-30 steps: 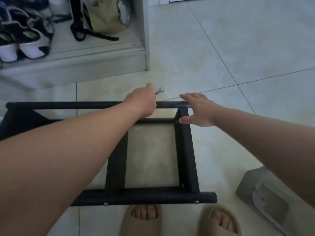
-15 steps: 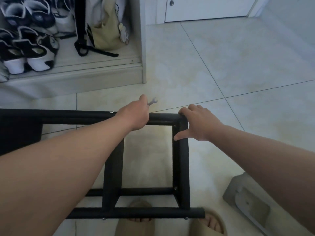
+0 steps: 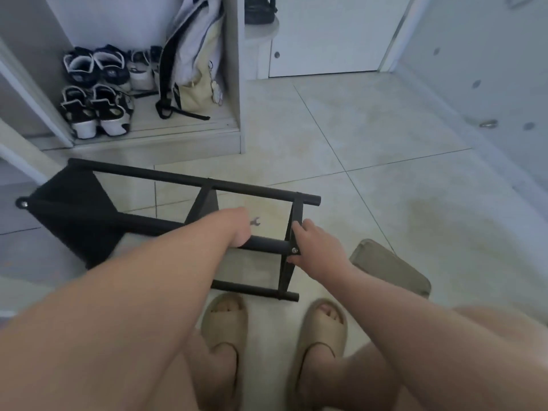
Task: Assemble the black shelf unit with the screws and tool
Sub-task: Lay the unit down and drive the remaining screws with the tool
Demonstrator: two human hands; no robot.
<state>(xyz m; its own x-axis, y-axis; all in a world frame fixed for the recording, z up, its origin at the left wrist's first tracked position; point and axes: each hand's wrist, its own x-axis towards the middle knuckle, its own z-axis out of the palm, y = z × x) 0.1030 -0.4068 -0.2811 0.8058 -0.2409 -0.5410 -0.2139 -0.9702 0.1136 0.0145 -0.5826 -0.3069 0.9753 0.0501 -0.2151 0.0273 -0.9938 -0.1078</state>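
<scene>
The black shelf unit [image 3: 189, 180], made of matte round tubes with a dark fabric panel at its 9 o'clock end, is resting on pale glossy tiles [image 3: 385, 137]. Its near rail is sitting just ahead of the tan sandals [image 3: 225, 318] at 6 o'clock. Open floor is stretching from 12 to 3 o'clock. A shoe cabinet [image 3: 234, 84] is hemming it in at 11, and a grey pad [image 3: 388, 266] is lying at 4. The left hand [image 3: 240, 229] is curling round the middle tube and holding a small silver wrench [image 3: 255, 222] that is poking out. The right hand [image 3: 314, 247] is gripping the end upright, thumb beside a screw [image 3: 294, 249]. Compared with half a second earlier, the frame is sitting skewed and nearer the feet.
</scene>
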